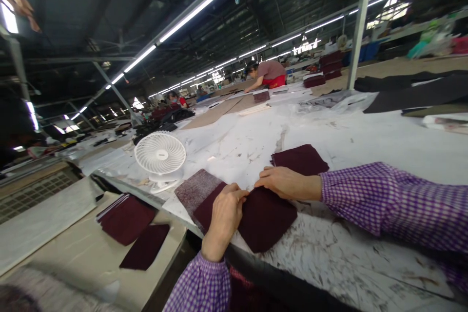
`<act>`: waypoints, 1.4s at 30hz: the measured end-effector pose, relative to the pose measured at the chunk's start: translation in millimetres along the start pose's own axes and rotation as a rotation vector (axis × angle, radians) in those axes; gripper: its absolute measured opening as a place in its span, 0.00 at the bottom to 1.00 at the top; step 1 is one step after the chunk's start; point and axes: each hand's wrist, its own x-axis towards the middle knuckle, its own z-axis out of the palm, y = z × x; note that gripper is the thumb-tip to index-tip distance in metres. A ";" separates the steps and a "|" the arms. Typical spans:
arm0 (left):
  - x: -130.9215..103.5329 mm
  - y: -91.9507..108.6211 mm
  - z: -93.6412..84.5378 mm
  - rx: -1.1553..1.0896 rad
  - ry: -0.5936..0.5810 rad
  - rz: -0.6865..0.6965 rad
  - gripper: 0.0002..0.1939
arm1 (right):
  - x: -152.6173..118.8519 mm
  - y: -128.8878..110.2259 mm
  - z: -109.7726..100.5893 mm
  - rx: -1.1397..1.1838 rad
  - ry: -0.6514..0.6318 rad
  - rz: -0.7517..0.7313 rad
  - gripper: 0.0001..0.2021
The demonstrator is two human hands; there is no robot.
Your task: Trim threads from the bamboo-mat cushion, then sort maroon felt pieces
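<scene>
A dark maroon fabric piece (268, 222) lies near the front edge of the white-covered table, one corner pointing toward me. My left hand (225, 212) pinches its upper left edge between thumb and fingers. Close beside it, my right hand (280, 181) has its fingertips closed on the top edge of the same piece. Under and left of my left hand is a stack of cut fabric (199, 190), partly speckled grey and partly maroon. Beyond my right wrist rests another maroon fabric stack (302, 158), its near side partly covered by the hand.
A white fan (161, 153) stands at the table's left edge. On a lower beige surface (73, 258) to the left lie maroon fabric stacks (127, 219). Dark cloth (420, 90) is spread at the right, near a metal post (360, 24). A co-worker (268, 73) bends over the far table.
</scene>
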 end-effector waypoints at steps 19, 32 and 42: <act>-30.3 -12.8 -1.5 0.323 0.137 0.088 0.13 | 24.0 -36.4 -25.9 -0.361 -0.296 -0.100 0.24; -51.0 -38.4 -22.0 -0.274 0.184 -0.078 0.06 | 35.9 -44.0 -26.0 -0.340 -0.277 -0.187 0.27; -52.6 -32.2 -23.5 -0.152 0.153 -0.091 0.09 | 41.2 -55.7 -19.1 -0.392 -0.226 -0.266 0.26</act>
